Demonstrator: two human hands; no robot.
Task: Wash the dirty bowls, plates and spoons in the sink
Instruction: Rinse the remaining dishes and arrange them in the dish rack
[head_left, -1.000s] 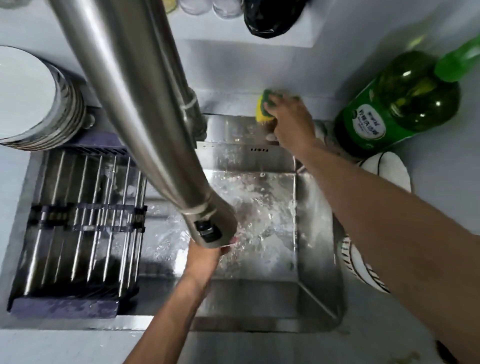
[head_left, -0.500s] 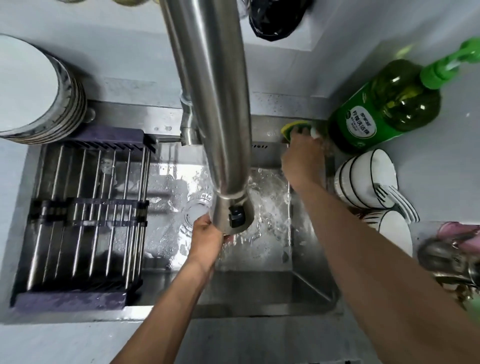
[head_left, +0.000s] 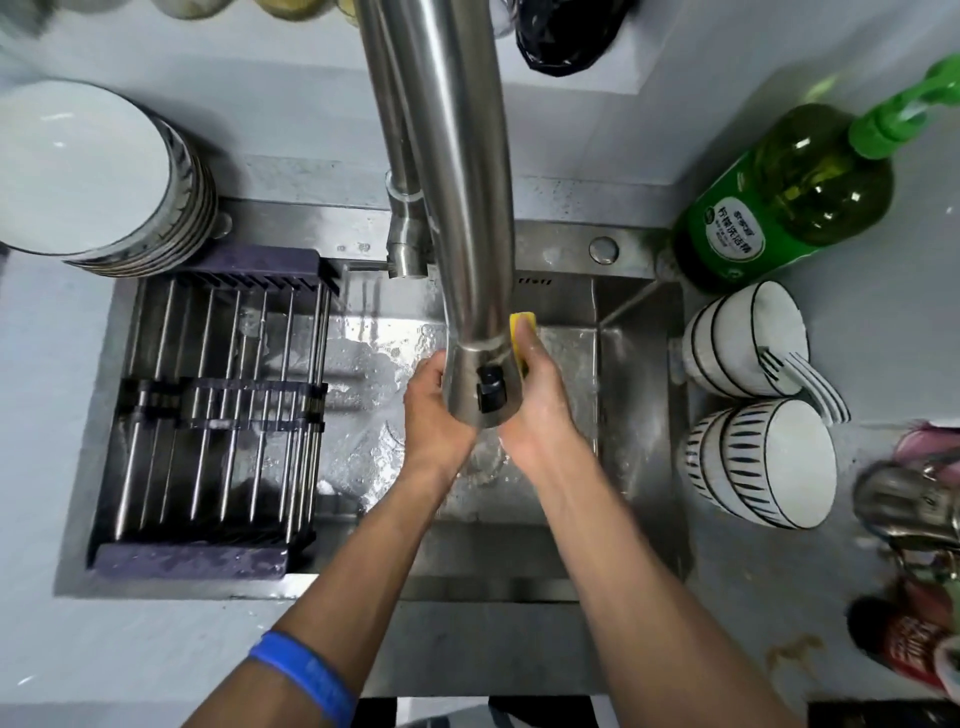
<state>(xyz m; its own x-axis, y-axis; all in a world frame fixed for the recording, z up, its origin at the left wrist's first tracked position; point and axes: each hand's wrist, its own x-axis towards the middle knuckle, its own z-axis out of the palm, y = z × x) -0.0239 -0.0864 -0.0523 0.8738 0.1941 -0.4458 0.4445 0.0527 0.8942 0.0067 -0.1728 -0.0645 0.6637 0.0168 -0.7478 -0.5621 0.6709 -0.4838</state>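
Fingers (head_left: 527, 338) of the right hand (head_left: 540, 410) pinch the yellow sponge (head_left: 521, 325) beside the faucet (head_left: 467, 234); left hand's (head_left: 434, 415) grip is hidden. Wet it fully before scrubbing.

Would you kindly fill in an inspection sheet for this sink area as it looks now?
Surface: wet steel sink, water running from faucet.
Job's things: bowls and striped bowls on their sides right of sink; forks in upper bowl; plates stacked far left; drying rack bare.
Clutter: detergent bottle, black bag.
Grippers: right hand grips yellow sponge; left hand beside it, fingers hidden by faucet.
Cables: nothing seen.
Surroundings: blurred items at right edge.
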